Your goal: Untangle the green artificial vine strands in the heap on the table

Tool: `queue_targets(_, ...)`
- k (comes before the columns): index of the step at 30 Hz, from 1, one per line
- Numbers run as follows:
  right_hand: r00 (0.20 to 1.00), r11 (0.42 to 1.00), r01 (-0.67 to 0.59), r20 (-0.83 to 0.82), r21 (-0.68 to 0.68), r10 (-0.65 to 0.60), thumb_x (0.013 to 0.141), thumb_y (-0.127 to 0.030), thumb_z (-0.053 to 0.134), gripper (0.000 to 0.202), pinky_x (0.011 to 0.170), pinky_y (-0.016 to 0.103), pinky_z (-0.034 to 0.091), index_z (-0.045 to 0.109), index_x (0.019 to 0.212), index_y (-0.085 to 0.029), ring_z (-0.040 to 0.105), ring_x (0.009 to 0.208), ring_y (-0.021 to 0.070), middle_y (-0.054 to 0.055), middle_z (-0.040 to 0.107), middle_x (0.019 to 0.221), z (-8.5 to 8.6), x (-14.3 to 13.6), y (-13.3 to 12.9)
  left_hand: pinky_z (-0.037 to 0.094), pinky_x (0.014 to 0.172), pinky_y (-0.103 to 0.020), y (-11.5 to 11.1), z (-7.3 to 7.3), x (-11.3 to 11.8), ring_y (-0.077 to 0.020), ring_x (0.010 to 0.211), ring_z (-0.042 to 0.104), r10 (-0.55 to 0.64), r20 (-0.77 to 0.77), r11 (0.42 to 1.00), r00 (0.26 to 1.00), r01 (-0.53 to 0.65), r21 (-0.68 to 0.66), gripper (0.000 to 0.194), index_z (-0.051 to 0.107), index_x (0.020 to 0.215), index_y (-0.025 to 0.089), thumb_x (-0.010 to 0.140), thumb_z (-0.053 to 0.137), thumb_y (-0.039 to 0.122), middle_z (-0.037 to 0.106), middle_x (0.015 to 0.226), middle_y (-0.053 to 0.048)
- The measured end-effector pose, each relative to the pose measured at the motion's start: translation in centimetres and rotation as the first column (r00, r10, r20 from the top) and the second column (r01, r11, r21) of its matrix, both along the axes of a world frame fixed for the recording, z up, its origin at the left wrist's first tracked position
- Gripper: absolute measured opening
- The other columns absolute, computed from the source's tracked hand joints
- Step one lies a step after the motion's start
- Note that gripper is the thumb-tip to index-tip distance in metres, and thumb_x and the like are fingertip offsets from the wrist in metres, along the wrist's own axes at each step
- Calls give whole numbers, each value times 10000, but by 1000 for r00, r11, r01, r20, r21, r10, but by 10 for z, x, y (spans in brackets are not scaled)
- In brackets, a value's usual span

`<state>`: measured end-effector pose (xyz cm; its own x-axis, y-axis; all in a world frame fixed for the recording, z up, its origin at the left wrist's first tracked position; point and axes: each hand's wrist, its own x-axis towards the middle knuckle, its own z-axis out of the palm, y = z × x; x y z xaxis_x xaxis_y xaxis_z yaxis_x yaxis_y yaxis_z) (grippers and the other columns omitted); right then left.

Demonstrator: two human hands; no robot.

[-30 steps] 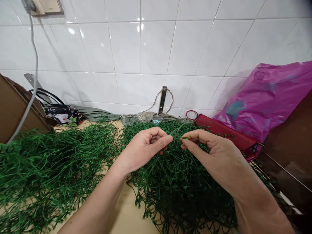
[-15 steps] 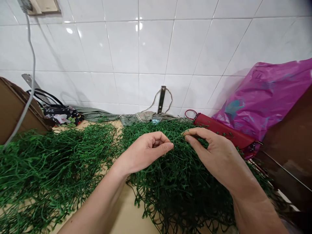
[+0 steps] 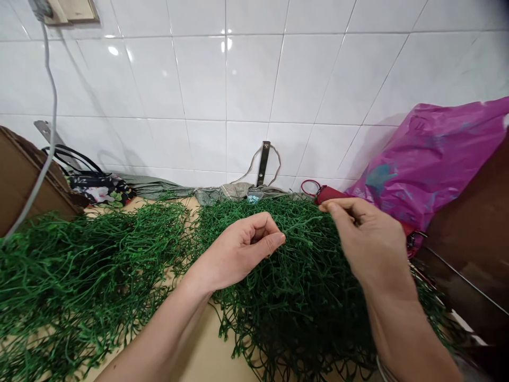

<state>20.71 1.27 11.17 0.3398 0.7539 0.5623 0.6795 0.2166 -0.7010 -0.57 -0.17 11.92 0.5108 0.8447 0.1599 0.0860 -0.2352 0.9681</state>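
In the head view, I'm seeing a left heap point(image 3: 99, 254) and a right heap point(image 3: 302, 297) of wiry, plastic-looking green stems lying on the tan tabletop point(image 3: 210, 339), with nothing distinguishing finished from remaining ones. Over the right heap, the left hand point(image 3: 242, 252) is pinching 1 slender stem point(image 3: 304, 223); the right hand point(image 3: 374, 241) is pinching too, contents unclear.

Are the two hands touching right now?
No, a gap shows between the left hand and the right hand, with green strands visible in it.
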Motion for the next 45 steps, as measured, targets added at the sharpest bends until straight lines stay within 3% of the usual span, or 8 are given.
queue_targets(3,998,1000,31,-59,-1,-31,842,-422,623,238,782,413,521,753,887,-227,709,849,268,56,789,873,3,16,1,268,578,-262,-1,3,-2,-109,633,321,25,41,1000,999,-25,-1,247,494,792,192,974,534,355,380,687,55)
queue_targets(11,959,988,-152,240,-20,153,875,-405,571,285,904,440,533,767,1018,-256,714,951,280,55,780,1021,12,10,-18,317,598,-244,11,-6,1,-112,644,376,188,86,982,978,-185,-50,258,558,805,183,936,578,404,490,710,38)
queue_targets(15,896,899,-388,147,-204,420,898,-493,593,296,884,367,538,763,1023,-285,715,948,241,8,782,1016,12,-14,-26,331,596,-240,11,-8,3,-108,644,399,153,125,988,980,-148,-48,268,583,793,181,909,621,419,488,692,44)
queue_targets(18,854,835,-482,73,-264,516,937,-430,560,255,755,290,529,747,899,-260,696,840,193,-14,764,886,9,-24,-26,371,623,-236,10,-8,3,-107,670,449,133,166,990,977,-124,-66,260,598,840,175,919,615,422,523,712,41)
queue_targets(23,911,907,-385,90,-169,403,932,-382,564,232,663,275,492,703,829,-227,649,730,177,-4,714,776,7,-20,-21,422,704,-257,11,-5,0,-116,727,526,85,102,992,991,-75,-98,234,609,878,166,920,617,396,584,777,21)
queue_targets(35,830,817,-533,53,-221,556,924,-395,592,243,837,329,529,745,1048,-254,692,953,214,19,761,1018,6,-17,-19,381,645,-232,12,-7,1,-91,674,483,139,104,985,985,-126,-121,177,596,824,153,883,663,306,549,707,49)
queue_targets(41,922,931,-361,132,-56,365,844,-320,659,98,834,350,544,711,881,-246,696,877,224,19,749,902,7,-30,-22,351,600,-227,10,-8,3,-86,647,453,148,85,987,985,-142,-74,185,564,800,164,895,646,300,525,691,54)
queue_targets(45,940,951,-308,164,36,298,851,-280,630,71,793,315,542,688,860,-240,687,841,202,18,735,881,3,-35,-20,348,591,-231,9,-9,4,-89,635,452,134,61,990,989,-132,-41,210,551,788,171,915,622,323,520,676,53)
